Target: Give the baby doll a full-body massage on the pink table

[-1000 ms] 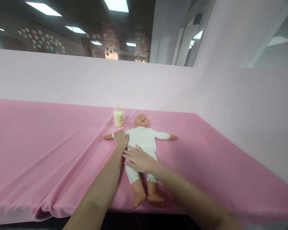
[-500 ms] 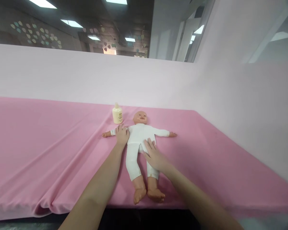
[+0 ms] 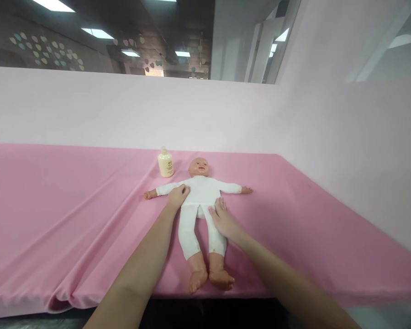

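A baby doll [image 3: 202, 192] in a white suit lies face up on the pink cloth, arms spread and feet towards me. My left hand [image 3: 178, 196] is closed with curled fingers against the doll's side, just below its arm on the left; the fingertips are hidden. On the doll's hip and upper leg at the right rests my right hand [image 3: 224, 220], fingers stretched out and thumb apart. A cream pump bottle [image 3: 166, 163] with dark print stands upright beside the doll's head, touched by neither hand.
The pink cloth [image 3: 71, 196] covers the table and falls in folds over its front edge at the left. A white wall [image 3: 123, 109] stands behind, with a window above it. Another pale wall [image 3: 363, 151] bounds the right side.
My left hand has gone from lying with extended fingers across the doll's arm to curled at its side. My right hand has shifted outward to the hip's edge.
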Available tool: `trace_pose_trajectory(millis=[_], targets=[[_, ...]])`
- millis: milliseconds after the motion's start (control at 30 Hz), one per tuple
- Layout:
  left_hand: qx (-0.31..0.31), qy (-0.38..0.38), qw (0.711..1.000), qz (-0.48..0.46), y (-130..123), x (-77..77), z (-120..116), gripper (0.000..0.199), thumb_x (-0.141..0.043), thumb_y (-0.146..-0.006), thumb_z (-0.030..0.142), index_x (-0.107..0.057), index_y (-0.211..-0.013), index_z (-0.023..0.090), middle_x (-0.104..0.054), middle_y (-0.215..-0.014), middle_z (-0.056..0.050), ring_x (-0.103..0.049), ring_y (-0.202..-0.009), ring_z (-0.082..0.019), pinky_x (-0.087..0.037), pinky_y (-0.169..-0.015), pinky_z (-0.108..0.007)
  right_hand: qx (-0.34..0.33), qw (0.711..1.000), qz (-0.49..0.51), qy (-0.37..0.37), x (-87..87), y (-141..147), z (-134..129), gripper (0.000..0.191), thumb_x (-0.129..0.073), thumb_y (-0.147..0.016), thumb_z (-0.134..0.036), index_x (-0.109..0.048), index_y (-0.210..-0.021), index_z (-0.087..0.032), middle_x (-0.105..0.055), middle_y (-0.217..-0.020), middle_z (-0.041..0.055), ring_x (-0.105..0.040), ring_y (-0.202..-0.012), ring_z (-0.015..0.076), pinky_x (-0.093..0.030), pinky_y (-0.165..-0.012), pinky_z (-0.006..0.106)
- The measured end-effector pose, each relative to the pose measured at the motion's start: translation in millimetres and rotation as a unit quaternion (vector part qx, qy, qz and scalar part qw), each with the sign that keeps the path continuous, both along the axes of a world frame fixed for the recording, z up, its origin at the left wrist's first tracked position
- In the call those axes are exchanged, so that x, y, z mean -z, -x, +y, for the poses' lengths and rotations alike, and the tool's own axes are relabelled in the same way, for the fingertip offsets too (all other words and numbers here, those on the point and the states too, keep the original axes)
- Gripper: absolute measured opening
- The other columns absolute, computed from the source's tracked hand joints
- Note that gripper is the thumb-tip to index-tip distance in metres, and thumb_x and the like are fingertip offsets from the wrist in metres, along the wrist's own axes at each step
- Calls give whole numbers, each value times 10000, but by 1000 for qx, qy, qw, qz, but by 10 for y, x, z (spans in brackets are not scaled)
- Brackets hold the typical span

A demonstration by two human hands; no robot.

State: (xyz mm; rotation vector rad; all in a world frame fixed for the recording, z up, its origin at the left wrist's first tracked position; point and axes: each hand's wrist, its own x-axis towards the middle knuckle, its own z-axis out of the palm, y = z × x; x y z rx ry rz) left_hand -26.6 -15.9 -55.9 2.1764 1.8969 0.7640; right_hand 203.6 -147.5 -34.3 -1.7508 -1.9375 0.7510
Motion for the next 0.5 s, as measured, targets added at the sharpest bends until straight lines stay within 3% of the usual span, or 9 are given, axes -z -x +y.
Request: trace_pose_trajectory(millis=[200, 367, 500], targets=[[-25, -1, 1000, 6, -10, -20, -7, 440, -449, -973, 535, -623, -727, 214, -680, -750, -30, -587, -743, -185, -331, -656, -277, 74, 995, -24, -62, 115, -111, 632, 664, -168, -1042, -488, -405, -1497, -67, -410, -1580, 212, -275, -1529, 302, -151, -1232, 489], [-46, -16, 999, 6, -27, 16, 5, 462, -496, -932, 581, -623, -702, 201, -677, -760, -54, -601, -758, -204, -362, -671, -298, 103, 992, -38, -64, 120, -162, 918, 576, -249, -1026, -484, -595, -1312, -123, -553, -1470, 173, -388, -1448, 287, -236, -1181, 440], [-51, -20, 998, -21, -46, 60, 17, 472, -519, -903, 619, -629, -732, 193, -688, -818, -79, -633, -814, -227, -430, -727, -322, 111, 991, -40, -57, 70, -219, 1075, 632, -293, -996, -573, -680, -1177, -107, -654, -1319, 203, -494, -1340, 318, -287, -1146, 437]])
